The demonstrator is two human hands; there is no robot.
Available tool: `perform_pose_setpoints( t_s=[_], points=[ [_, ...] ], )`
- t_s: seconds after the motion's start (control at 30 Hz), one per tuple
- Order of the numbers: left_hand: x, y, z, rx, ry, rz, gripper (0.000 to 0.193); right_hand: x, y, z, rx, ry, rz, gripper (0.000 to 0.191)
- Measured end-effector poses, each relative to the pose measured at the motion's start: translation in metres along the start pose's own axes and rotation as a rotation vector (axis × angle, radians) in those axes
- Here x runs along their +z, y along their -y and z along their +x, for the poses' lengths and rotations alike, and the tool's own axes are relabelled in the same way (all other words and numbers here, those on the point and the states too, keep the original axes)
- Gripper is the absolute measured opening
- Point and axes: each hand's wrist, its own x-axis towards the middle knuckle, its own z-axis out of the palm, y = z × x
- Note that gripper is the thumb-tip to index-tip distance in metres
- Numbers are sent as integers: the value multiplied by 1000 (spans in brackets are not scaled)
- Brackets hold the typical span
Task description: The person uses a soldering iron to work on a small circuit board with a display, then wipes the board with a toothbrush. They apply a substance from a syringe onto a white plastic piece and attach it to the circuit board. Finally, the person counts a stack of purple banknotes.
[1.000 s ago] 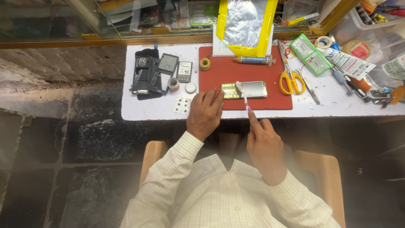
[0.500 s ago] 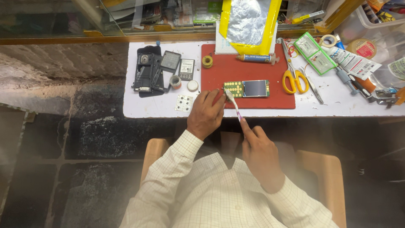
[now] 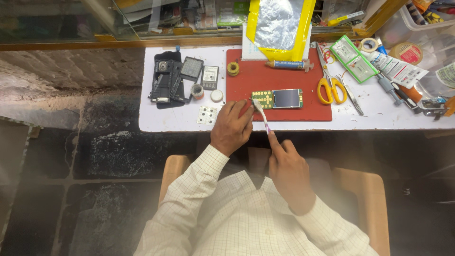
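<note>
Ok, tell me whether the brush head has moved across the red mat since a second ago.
Yes. The brush head has shifted left along the phone board, away from the yellow scissors, and now sits at the board's keypad end on the red mat.

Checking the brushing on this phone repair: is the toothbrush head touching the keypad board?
Touching. In the head view the bristle end of the toothbrush, held in the right hand, lies on the left edge of the keypad board, with no gap visible.

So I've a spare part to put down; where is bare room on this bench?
Bare red mat lies between the solder spool and the scissors, above the circuit board. White tabletop is free below the tweezers. The right end, by the screwdrivers, is crowded.
</note>
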Motion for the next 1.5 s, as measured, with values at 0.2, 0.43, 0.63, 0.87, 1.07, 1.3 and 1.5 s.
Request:
perform_pose_setpoints(
  t_s=[0.2, 0.43, 0.63, 0.87, 1.07, 1.3, 1.5],
  points=[
    [0, -1, 0, 8, -34, 7, 31, 10, 5, 11, -24, -43, -2, 58],
    [0, -1, -1, 14, -38, 9, 29, 9, 0, 4, -32, -44, -12, 58],
    [0, 1, 1, 16, -23, 8, 30, 6, 4, 1, 0, -12, -11, 56],
    [2, 0, -1, 19, -56, -6, 31, 9, 3, 11, -26, -37, 22, 52],
    [-1, 2, 0, 22, -34, -33, 30, 7, 5, -3, 34, 21, 10, 56],
    [1, 0, -2, 19, -58, -19, 29, 7, 8, 9, 2, -5, 42, 57],
    [2, 1, -2, 12, -47, -36, 27, -36, -19, -25, 84, -189, 186, 35]
  ],
)
